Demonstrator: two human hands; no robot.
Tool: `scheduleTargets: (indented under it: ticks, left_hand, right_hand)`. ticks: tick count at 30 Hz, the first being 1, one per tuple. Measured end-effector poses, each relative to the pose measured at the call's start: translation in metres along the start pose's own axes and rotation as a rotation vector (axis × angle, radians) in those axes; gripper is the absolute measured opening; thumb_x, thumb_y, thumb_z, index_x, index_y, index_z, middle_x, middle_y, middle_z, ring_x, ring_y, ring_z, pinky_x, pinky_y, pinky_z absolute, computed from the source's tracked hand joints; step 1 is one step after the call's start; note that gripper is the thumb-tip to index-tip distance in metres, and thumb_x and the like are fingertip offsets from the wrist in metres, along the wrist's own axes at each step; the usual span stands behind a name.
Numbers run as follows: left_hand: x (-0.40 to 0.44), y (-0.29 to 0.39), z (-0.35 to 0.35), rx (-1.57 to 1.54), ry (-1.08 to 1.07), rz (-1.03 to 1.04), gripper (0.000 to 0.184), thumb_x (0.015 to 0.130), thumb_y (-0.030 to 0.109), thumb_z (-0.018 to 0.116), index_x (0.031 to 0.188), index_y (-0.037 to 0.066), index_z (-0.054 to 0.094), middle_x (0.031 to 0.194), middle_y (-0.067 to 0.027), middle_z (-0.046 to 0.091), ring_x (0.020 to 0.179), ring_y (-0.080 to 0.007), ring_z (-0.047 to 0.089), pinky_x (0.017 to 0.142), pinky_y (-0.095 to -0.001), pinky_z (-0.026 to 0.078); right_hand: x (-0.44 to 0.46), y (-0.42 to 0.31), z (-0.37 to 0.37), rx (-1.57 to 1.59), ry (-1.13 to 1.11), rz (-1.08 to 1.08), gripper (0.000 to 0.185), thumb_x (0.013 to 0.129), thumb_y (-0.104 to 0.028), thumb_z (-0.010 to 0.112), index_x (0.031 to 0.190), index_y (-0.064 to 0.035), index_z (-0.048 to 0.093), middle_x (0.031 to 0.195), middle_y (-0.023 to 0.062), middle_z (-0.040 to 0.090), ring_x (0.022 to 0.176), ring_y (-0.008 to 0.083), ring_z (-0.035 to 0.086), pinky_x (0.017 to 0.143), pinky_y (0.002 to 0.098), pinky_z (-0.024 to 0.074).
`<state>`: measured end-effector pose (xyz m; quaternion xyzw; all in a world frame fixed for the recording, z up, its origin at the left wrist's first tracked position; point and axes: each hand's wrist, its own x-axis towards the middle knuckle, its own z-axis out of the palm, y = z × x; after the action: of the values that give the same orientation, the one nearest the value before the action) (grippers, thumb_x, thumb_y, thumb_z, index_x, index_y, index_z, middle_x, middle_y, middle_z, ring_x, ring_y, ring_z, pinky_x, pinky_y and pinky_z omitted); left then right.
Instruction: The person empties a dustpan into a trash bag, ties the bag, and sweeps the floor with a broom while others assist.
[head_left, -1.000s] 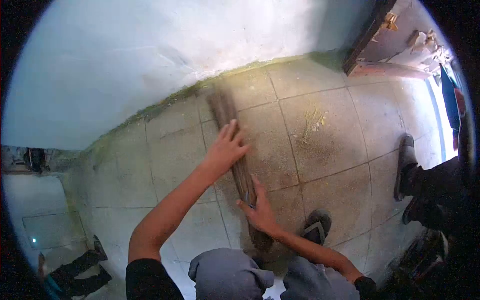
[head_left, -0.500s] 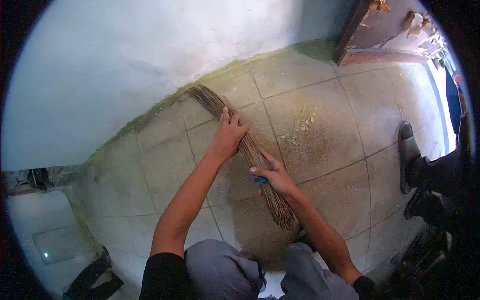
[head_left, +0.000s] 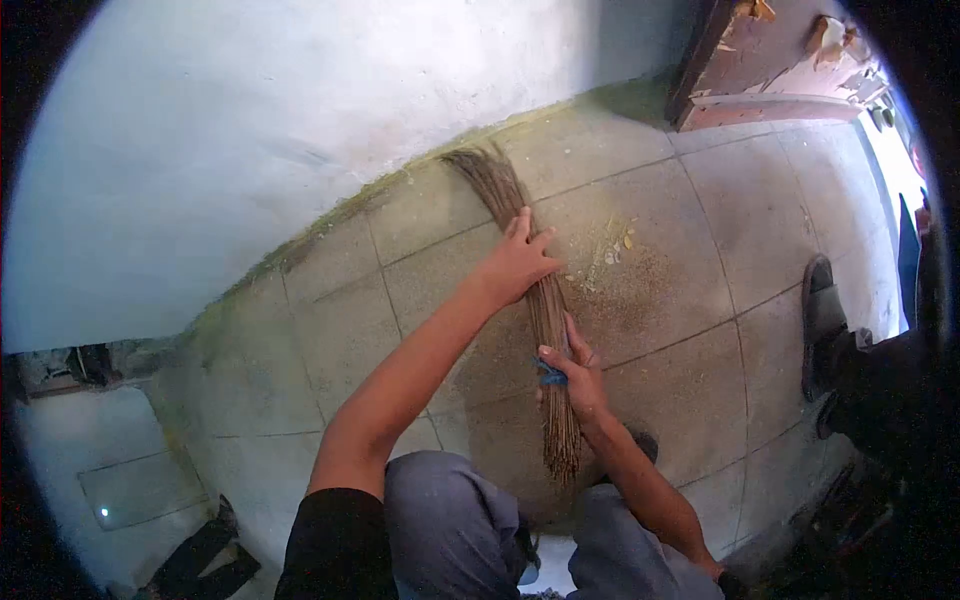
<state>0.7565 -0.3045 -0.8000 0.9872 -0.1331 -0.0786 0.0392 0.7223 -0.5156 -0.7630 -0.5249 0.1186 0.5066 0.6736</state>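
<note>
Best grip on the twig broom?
I'd grip the twig broom around its blue tie, coming from the person's right, as the right hand does. The twigs are bundled tight there, and the butt end points back toward the person. The wall-side tips fan out loosely, so they'd probably give a poorer hold.

The twig broom (head_left: pixel 549 312) partly hides the right hand (head_left: pixel 584 384); the door (head_left: pixel 765 65) is cut off above; a bystander's trouser leg (head_left: pixel 885 375) seemingly merges into shadow.
</note>
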Motion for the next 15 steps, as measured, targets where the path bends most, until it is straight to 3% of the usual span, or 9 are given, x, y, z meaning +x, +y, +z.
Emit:
scheduleTargets:
  ticks: [3,6,10,12,15]
  left_hand:
    - [0.017,0.004,0.000,0.035,0.002,0.072,0.029,0.081,0.012,0.057,0.109,0.022,0.059,0.132,-0.0110,0.043,0.127,-0.0539,0.028,0.108,-0.0525,0.030]
    - [0.025,0.005,-0.005,0.054,-0.092,0.162,0.028,0.084,0.013,0.052,0.110,0.023,0.059,0.130,-0.0109,0.043,0.127,-0.0519,0.029,0.108,-0.0520,0.030]
    - [0.059,0.027,0.003,0.028,0.036,0.297,0.031,0.083,0.013,0.053,0.112,0.024,0.058,0.128,-0.0109,0.044,0.128,-0.0491,0.030,0.109,-0.0514,0.029]
    - [0.076,0.043,0.006,0.143,-0.109,0.328,0.033,0.082,0.014,0.052,0.113,0.024,0.056,0.126,-0.0112,0.046,0.128,-0.0475,0.031,0.109,-0.0508,0.028]
    - [0.076,0.059,0.010,0.088,-0.080,0.409,0.033,0.083,0.015,0.052,0.114,0.024,0.055,0.124,-0.0118,0.048,0.128,-0.0474,0.031,0.109,-0.0516,0.028]
  right_hand:
    - [-0.004,0.003,0.000,0.076,0.042,-0.075,0.067,0.083,-0.015,0.066,0.142,-0.0127,0.034,0.091,0.0058,0.057,0.059,0.0157,0.055,0.044,0.0303,0.0511]
    - [-0.010,0.007,0.000,0.118,0.025,-0.098,0.067,0.084,-0.015,0.065,0.142,-0.0129,0.032,0.088,0.0057,0.056,0.057,0.0157,0.055,0.044,0.0300,0.0512]
    - [-0.025,0.012,0.000,0.164,0.152,-0.154,0.070,0.084,-0.016,0.064,0.144,-0.0136,0.026,0.085,0.0060,0.055,0.055,0.0164,0.055,0.045,0.0305,0.0511]
    - [-0.033,0.006,-0.020,0.182,0.130,-0.050,0.074,0.085,-0.018,0.063,0.146,-0.0146,0.021,0.084,0.0070,0.054,0.053,0.0175,0.055,0.046,0.0317,0.0510]
    - [-0.056,0.008,-0.026,0.151,0.188,-0.049,0.074,0.085,-0.021,0.063,0.146,-0.0145,0.021,0.084,0.0078,0.054,0.053,0.0180,0.055,0.047,0.0328,0.0509]
